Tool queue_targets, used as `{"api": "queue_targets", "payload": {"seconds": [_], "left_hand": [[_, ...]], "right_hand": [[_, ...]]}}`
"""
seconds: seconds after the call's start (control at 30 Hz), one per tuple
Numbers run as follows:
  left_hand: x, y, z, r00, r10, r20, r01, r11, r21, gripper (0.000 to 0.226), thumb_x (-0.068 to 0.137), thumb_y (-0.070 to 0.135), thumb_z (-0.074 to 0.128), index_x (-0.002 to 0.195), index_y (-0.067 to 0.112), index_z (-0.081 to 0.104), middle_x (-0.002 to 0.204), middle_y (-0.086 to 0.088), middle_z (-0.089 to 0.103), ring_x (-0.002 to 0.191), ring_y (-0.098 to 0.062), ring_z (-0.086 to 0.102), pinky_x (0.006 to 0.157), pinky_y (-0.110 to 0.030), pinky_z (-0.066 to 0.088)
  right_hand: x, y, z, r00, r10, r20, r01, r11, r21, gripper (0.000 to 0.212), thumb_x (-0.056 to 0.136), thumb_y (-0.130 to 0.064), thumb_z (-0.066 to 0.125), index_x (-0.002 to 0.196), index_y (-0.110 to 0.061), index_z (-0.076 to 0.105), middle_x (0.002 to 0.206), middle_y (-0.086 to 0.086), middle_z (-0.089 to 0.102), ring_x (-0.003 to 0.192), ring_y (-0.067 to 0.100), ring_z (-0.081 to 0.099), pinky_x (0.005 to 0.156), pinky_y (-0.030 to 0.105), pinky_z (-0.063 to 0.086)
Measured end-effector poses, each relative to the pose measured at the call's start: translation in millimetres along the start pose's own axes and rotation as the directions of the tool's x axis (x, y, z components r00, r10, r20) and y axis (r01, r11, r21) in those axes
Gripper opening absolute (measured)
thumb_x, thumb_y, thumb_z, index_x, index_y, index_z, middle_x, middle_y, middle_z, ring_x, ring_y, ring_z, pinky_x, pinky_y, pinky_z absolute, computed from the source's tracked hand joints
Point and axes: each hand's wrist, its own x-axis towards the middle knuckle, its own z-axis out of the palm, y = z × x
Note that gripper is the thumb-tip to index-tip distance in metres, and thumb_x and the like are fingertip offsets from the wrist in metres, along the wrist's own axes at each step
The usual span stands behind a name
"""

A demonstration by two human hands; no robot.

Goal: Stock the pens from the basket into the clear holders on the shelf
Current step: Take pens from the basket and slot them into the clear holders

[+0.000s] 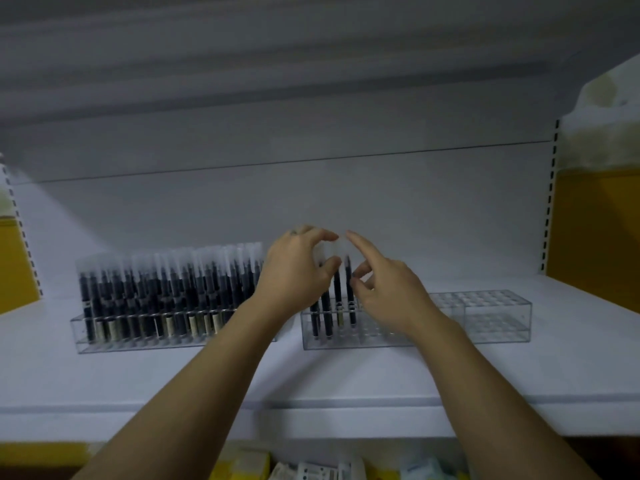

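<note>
Two clear holders stand on the white shelf (pixel 311 375). The left holder (pixel 83 334) is packed with several dark pens with frosted caps (pixel 166 292). The right holder (pixel 495 320) carries a few pens (pixel 337 292) at its left end; the rest of its holes are bare. My left hand (pixel 294 275) curls its fingers and thumb round the capped tops of those pens. My right hand (pixel 384 289) is beside them, index finger stretched toward the caps, thumb and middle finger close to the rightmost pen; whether it touches is unclear. The basket is out of view.
The shelf's back panel is plain white, with slotted uprights (pixel 550 202) at both sides and yellow panels (pixel 595 230) beyond. Packaged goods (pixel 311 469) lie on the level below, at the bottom edge.
</note>
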Motion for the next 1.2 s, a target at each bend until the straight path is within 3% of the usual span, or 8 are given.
{"api": "queue_targets", "payload": {"seconds": [0.1,0.23,0.47,0.7,0.93,1.2], "left_hand": [[-15.2,2.7,-10.6,0.999,0.02,-0.028,-0.02,1.0,0.002,0.047,0.091,0.035,0.06,0.136,0.028,0.048,0.139,0.005,0.049,0.127,-0.017,0.043,0.106,-0.034,0.034],[-38.8,6.2,-24.0,0.995,0.064,-0.07,-0.062,0.998,0.031,0.046,0.091,0.035,0.06,0.134,0.026,0.05,0.136,0.006,0.052,0.125,-0.017,0.044,0.108,-0.034,0.034],[-106.5,11.0,-42.6,0.99,0.072,-0.12,-0.066,0.997,0.046,0.043,0.089,0.033,0.062,0.131,0.024,0.054,0.132,0.004,0.054,0.124,-0.018,0.045,0.109,-0.038,0.034],[-200.8,7.0,-46.1,0.992,0.005,-0.125,0.004,0.997,0.071,0.043,0.087,0.033,0.065,0.128,0.024,0.056,0.13,0.004,0.056,0.123,-0.019,0.045,0.102,-0.037,0.035],[-303.2,-18.5,-25.1,0.98,-0.185,0.073,0.178,0.979,0.103,0.047,0.089,0.041,0.059,0.134,0.028,0.05,0.133,0.005,0.053,0.124,-0.019,0.045,0.101,-0.035,0.037],[-392.5,-52.7,25.6,0.864,-0.376,0.335,0.311,0.922,0.232,0.056,0.087,0.047,0.058,0.138,0.028,0.045,0.136,0.004,0.051,0.126,-0.02,0.044,0.1,-0.035,0.038]], "right_hand": [[-12.0,-4.9,1.6,0.998,0.018,-0.059,-0.016,0.999,0.032,0.077,0.094,-0.027,0.058,0.149,-0.047,0.008,0.131,-0.009,0.051,0.109,0.01,0.055,0.094,0.031,0.049],[-32.0,-17.7,-3.8,0.995,-0.026,-0.099,0.025,1.0,-0.005,0.071,0.093,-0.031,0.06,0.149,-0.04,0.018,0.144,-0.009,0.04,0.126,0.01,0.045,0.099,0.026,0.041],[-91.2,-60.0,-15.1,0.989,-0.097,-0.11,0.091,0.994,-0.057,0.063,0.091,-0.033,0.062,0.146,-0.035,0.032,0.139,-0.012,0.04,0.122,0.009,0.045,0.098,0.024,0.039],[-162.0,-84.1,16.6,0.995,-0.099,-0.026,0.098,0.994,-0.039,0.057,0.09,-0.036,0.063,0.142,-0.035,0.038,0.141,-0.013,0.037,0.128,0.011,0.041,0.105,0.031,0.04],[-236.5,-78.2,77.6,0.98,-0.006,0.201,0.011,1.0,-0.024,0.059,0.09,-0.038,0.063,0.143,-0.029,0.038,0.137,-0.007,0.038,0.121,0.015,0.045,0.098,0.032,0.043],[-303.6,-38.1,165.9,0.851,0.128,0.51,-0.131,0.991,-0.031,0.061,0.087,-0.035,0.065,0.143,-0.028,0.04,0.141,-0.004,0.039,0.128,0.017,0.041,0.101,0.029,0.038]]}}
